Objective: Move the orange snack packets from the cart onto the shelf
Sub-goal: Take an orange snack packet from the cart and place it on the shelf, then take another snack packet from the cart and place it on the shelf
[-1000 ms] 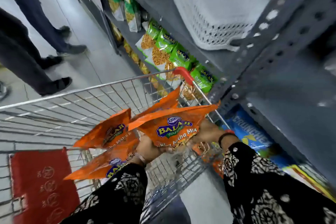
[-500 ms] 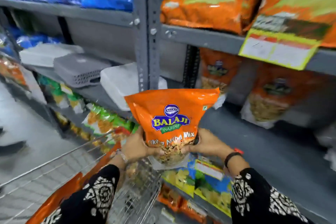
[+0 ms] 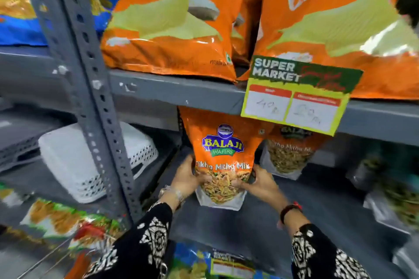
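An orange Balaji snack packet (image 3: pixel 221 142) stands upright on the grey middle shelf (image 3: pixel 294 222), its top tucked under the shelf board above. My left hand (image 3: pixel 186 179) grips its lower left side and my right hand (image 3: pixel 260 184) grips its lower right side. A second packet of the same kind (image 3: pixel 290 156) stands just behind and to the right on the same shelf. Only a sliver of the cart's wire rim (image 3: pixel 45 260) shows at the bottom left, with a bit of orange beside it.
Large orange chip bags (image 3: pixel 172 29) fill the shelf above, with a yellow price tag (image 3: pixel 294 102) hanging from its edge. A grey perforated upright (image 3: pixel 90 97) stands left of my hands. White baskets (image 3: pixel 79 165) lie further left. Blurred packets sit at the right.
The packet went from the cart up and forward onto the middle shelf, both hands still holding it. My view swung from the cart up to the shelves.
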